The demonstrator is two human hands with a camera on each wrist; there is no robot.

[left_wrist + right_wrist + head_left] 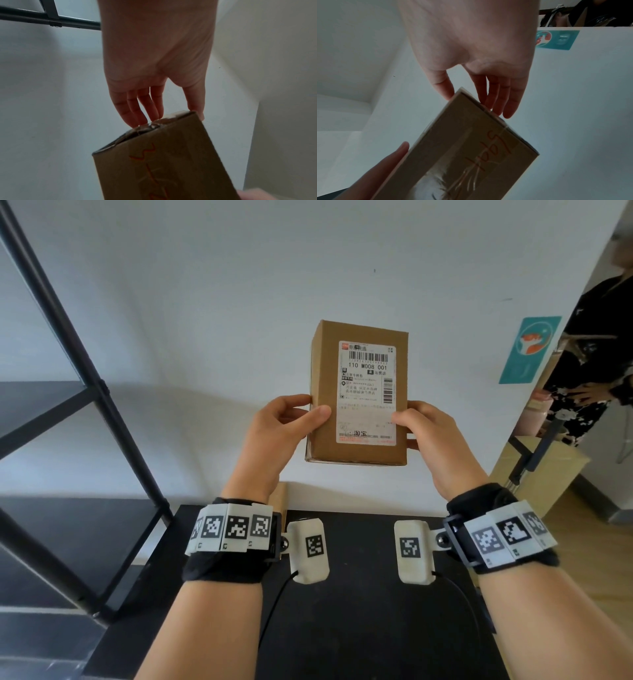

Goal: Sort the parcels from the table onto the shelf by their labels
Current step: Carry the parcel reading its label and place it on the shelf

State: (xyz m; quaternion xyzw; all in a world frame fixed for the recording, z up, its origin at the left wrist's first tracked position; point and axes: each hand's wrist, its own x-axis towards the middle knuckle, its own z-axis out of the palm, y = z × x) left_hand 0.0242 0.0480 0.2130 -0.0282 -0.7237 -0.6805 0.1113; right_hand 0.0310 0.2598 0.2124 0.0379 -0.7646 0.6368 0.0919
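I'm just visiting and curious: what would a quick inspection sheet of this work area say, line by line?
Surface: black table, bare where it shows.
Job's things: one cardboard parcel held up upright, printed label facing the camera; red handwriting on its back side in the wrist views.
Clutter: a cardboard edge behind the left wrist, otherwise nothing seen.
Hands: left hand and right hand grip the parcel's lower sides, thumbs on the front.
Cables: black leads run from the wrist cameras.
Surroundings: black shelf on the left, white wall, teal poster, a person standing at right.
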